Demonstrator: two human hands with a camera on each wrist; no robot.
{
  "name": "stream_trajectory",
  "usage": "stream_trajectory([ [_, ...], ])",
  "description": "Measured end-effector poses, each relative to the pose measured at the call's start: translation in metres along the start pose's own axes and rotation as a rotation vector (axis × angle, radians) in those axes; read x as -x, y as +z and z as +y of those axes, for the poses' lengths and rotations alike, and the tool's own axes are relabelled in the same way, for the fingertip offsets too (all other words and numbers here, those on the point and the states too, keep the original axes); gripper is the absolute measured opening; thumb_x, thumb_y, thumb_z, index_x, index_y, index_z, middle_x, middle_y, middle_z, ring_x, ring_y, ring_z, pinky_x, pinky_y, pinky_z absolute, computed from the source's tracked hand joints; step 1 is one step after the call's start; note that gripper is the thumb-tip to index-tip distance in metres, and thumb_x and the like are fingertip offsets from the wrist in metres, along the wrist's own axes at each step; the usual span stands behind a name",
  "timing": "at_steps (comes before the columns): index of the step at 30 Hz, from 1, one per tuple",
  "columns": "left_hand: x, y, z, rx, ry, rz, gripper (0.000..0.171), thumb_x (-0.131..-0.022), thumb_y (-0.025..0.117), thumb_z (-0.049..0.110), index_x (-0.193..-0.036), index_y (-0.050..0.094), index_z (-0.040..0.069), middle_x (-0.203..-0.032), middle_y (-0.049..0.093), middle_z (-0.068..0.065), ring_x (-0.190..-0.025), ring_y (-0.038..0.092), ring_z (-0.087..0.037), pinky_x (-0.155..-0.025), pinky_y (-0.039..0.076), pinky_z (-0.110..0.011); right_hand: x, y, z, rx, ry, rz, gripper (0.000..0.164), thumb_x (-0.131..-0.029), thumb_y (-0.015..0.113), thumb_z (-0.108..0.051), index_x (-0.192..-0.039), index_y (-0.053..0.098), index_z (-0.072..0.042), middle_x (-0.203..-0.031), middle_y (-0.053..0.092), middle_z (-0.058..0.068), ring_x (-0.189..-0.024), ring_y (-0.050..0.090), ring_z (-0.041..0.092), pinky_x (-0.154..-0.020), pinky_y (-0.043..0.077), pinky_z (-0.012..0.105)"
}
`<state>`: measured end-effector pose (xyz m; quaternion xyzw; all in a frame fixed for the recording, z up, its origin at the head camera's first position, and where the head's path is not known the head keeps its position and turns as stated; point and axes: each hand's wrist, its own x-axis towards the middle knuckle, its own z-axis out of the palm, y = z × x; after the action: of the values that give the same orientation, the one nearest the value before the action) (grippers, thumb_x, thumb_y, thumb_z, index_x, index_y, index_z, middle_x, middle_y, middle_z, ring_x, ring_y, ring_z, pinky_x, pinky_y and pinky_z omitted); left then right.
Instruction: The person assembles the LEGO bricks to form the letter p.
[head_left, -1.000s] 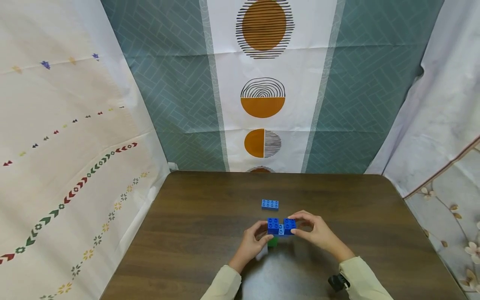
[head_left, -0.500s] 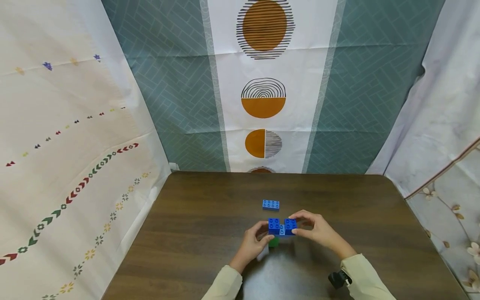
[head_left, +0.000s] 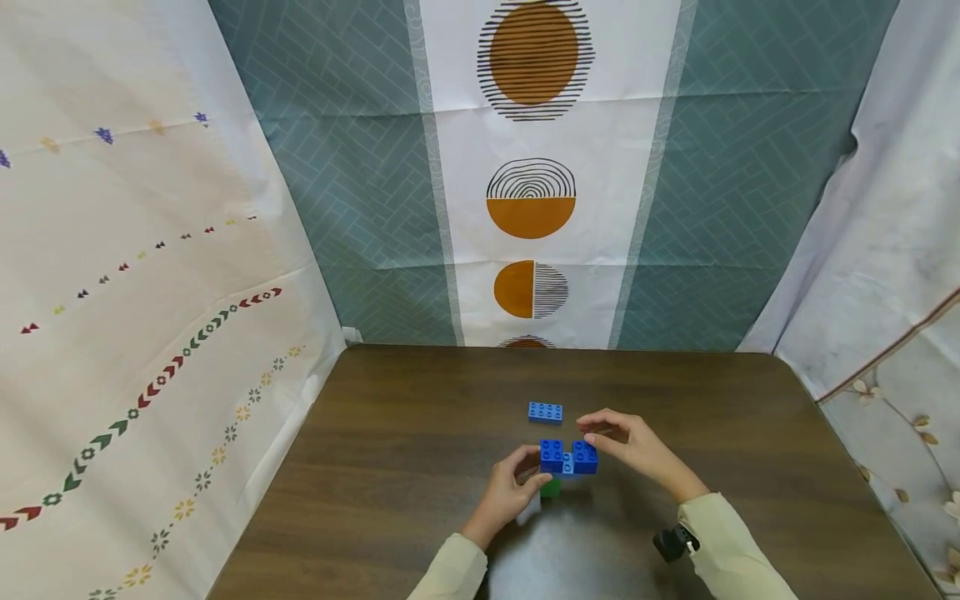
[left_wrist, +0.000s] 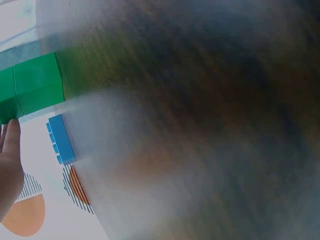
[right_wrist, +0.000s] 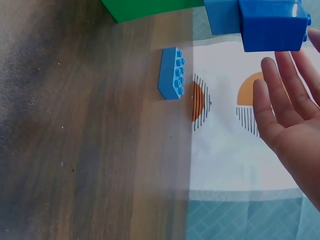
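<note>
A stack of toy building bricks stands near the middle of the table in the head view. On top sit two dark blue bricks [head_left: 551, 457], with a light blue brick [head_left: 567, 464] showing between and under them. Below is a green brick [head_left: 551, 488], which the left wrist view shows as two green blocks side by side. My left hand [head_left: 507, 495] holds the stack's left end between thumb and fingers. Fingers spread, my right hand [right_wrist: 295, 100] is beside the right dark blue brick [right_wrist: 274, 26], its fingertips just off the brick in the right wrist view.
A loose light blue brick [head_left: 545, 412] with two rows of studs lies behind the stack. The brown wooden table [head_left: 390, 433] reaches back to a patterned cloth [head_left: 360, 167]. More cloth hangs along both sides. A black device [head_left: 672, 543] is strapped on the right wrist.
My right hand has let go of the right dark blue brick and its fingers have lifted back and opened. My left hand keeps its hold. The head view has shifted slightly.
</note>
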<state>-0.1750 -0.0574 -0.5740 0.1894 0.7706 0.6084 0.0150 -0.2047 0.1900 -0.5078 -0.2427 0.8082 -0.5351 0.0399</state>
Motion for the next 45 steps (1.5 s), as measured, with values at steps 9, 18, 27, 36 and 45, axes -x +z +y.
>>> stream_trajectory([
  [9, 0.005, -0.006, 0.035, 0.012, 0.006, -0.016, 0.029, -0.091, 0.065, 0.002, -0.118, 0.058, -0.002, -0.114, 0.064, -0.020, -0.111, 0.061, -0.034, -0.094, 0.051, -0.038, -0.014, -0.003, 0.002, -0.009, 0.001, 0.055, 0.027, -0.094, 0.063, -0.011, -0.120, 0.062, -0.004, -0.117, 0.064, 0.014, -0.104, 0.062, 0.028, -0.085, 0.053, 0.022],
  [18, 0.007, -0.006, 0.034, 0.011, 0.016, -0.015, 0.029, -0.091, 0.064, 0.004, -0.119, 0.058, -0.001, -0.115, 0.064, -0.019, -0.110, 0.061, -0.034, -0.094, 0.051, -0.038, -0.030, 0.004, 0.027, -0.025, 0.020, 0.108, 0.039, -0.092, 0.067, -0.019, -0.126, 0.058, -0.003, -0.125, 0.059, 0.023, -0.108, 0.060, 0.033, -0.087, 0.050, 0.022],
  [27, 0.008, -0.005, 0.037, -0.005, 0.033, -0.007, 0.028, -0.092, 0.064, 0.005, -0.118, 0.058, -0.001, -0.114, 0.065, -0.018, -0.109, 0.062, -0.033, -0.093, 0.051, -0.041, -0.042, 0.016, 0.050, -0.059, 0.021, 0.140, 0.043, -0.089, 0.068, -0.007, -0.127, 0.055, 0.006, -0.122, 0.058, 0.029, -0.108, 0.057, 0.042, -0.087, 0.054, 0.031],
  [36, 0.006, -0.007, 0.036, 0.014, 0.005, -0.021, 0.029, -0.091, 0.065, 0.004, -0.119, 0.059, 0.000, -0.115, 0.065, -0.017, -0.111, 0.061, -0.031, -0.095, 0.050, -0.036, -0.049, 0.025, 0.066, -0.077, 0.166, 0.113, 0.050, -0.089, 0.070, -0.013, -0.132, 0.052, 0.005, -0.131, 0.055, 0.025, -0.117, 0.053, 0.042, -0.091, 0.052, 0.048],
  [45, 0.006, -0.006, 0.035, 0.012, 0.027, -0.024, 0.030, -0.091, 0.065, 0.003, -0.119, 0.058, -0.002, -0.115, 0.064, -0.020, -0.110, 0.061, -0.034, -0.094, 0.050, -0.040, -0.057, 0.030, 0.076, -0.039, 0.222, 0.108, 0.049, -0.089, 0.071, -0.014, -0.131, 0.053, 0.005, -0.128, 0.057, 0.025, -0.114, 0.055, 0.040, -0.092, 0.051, 0.050],
])
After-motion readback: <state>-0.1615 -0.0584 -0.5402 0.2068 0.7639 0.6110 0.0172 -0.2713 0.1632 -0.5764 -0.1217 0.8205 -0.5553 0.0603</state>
